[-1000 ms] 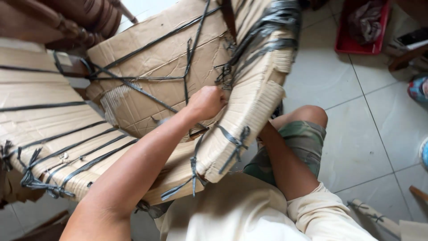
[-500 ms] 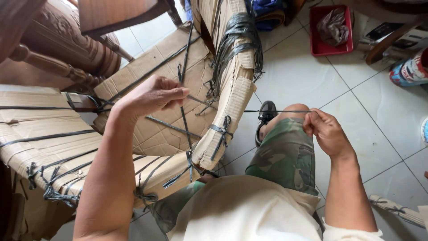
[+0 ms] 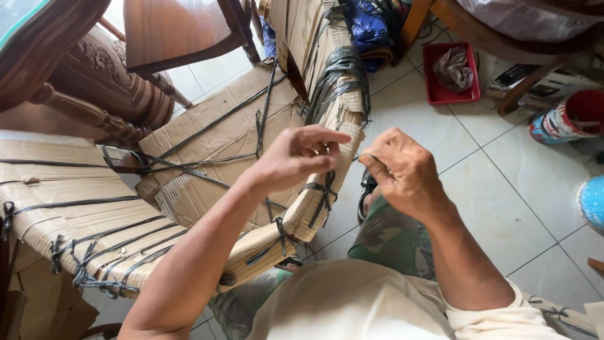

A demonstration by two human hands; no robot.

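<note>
In the head view, the left hand [image 3: 296,160] and right hand [image 3: 402,173] each pinch a thin dark string [image 3: 363,155] with clenched fingers, above the cardboard-wrapped chair [image 3: 214,145] standing on the tiled floor [image 3: 503,201]. Judging by this, the string should stay taut and low against the cardboard's edge, so the tie bites firmly without slipping

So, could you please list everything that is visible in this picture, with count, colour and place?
cardboard-wrapped furniture: one piece, brown, left and centre, bound with black straps
black straps: many, black, across the cardboard
thin cord: one, dark, between the two hands
wooden chair: one, dark brown, top left
carved wooden leg: one, brown, left
red tray: one, red, top right, holding a crumpled bag
can: one, red and white, right edge
tiled floor: white, right
left hand: one, centre, fingers pinched
right hand: one, centre right, closed on the cord
</note>
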